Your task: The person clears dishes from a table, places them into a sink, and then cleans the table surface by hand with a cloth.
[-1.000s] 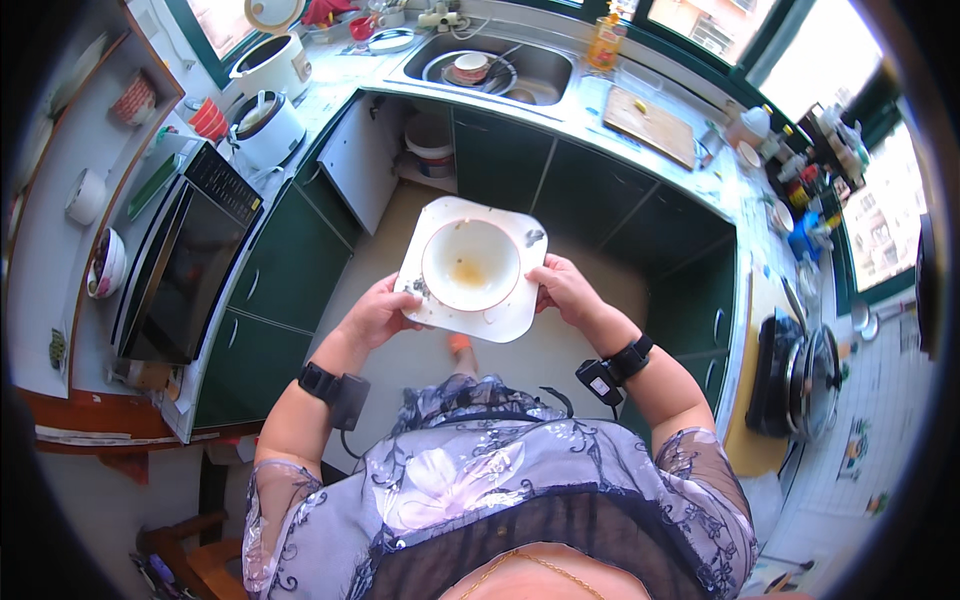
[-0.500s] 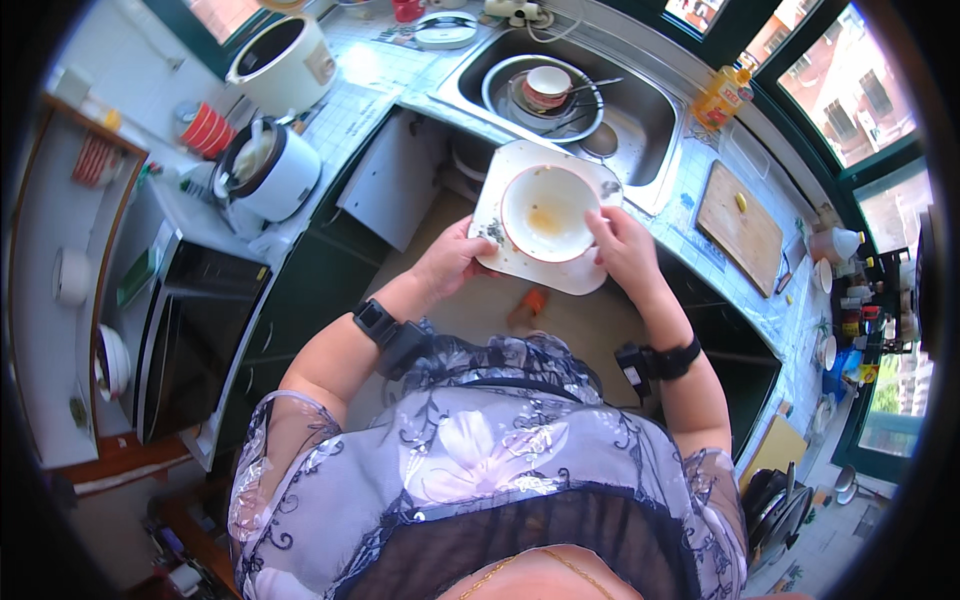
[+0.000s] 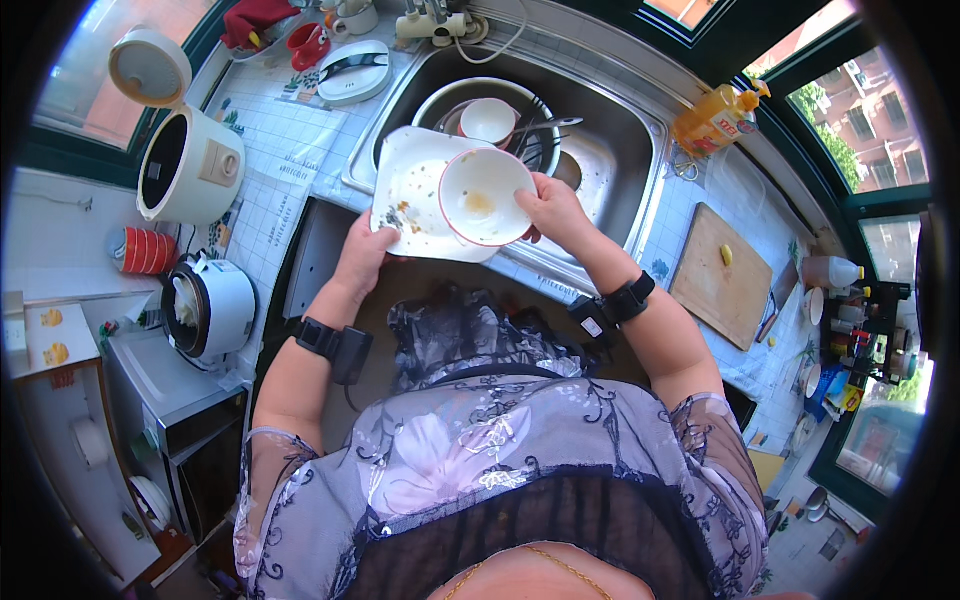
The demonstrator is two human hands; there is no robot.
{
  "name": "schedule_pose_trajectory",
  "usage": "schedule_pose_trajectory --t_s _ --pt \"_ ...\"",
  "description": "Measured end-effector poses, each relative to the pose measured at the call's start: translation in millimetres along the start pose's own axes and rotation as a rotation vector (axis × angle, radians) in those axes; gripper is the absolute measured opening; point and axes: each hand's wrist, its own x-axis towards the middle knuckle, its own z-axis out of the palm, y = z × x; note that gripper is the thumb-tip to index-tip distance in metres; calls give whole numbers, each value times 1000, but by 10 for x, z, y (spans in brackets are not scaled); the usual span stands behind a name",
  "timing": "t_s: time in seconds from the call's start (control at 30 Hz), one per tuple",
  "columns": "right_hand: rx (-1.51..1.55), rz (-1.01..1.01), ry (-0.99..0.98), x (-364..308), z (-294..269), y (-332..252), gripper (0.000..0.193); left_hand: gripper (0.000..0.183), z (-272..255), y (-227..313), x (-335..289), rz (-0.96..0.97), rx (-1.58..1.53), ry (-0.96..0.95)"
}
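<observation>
As one bowl (image 3: 486, 194) seemingly touches one plate (image 3: 416, 178), fingers (image 3: 383, 238) hold both.

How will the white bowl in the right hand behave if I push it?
The white bowl is probably stiff but chippable, given its glossy, ceramic-looking wall. It may tilt if pushed on the far side, since the right hand grips just one edge. The brownish residue inside could make it slippery there.

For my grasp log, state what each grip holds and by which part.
The left grip has the white plate by its near-left corner; the right grip has the red-rimmed bowl by its right rim.
</observation>
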Motion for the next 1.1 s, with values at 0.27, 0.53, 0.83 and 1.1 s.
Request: schedule_pose_trajectory --t_s 0.27,0.53,0.83,1.1 --pt "-347 227 313 280 -514 564 27 64 -157 599 1232 550 1187 156" --pt "-980 373 253 671 -307 767 24 66 162 445 1971 554 1636 1" --pt "-1038 576 144 984 -62 718 23 66 355 187 2055 449 1737 -114" --pt "-1121 533 158 1180 56 682 23 72 426 -5 2006 440 1755 -213"
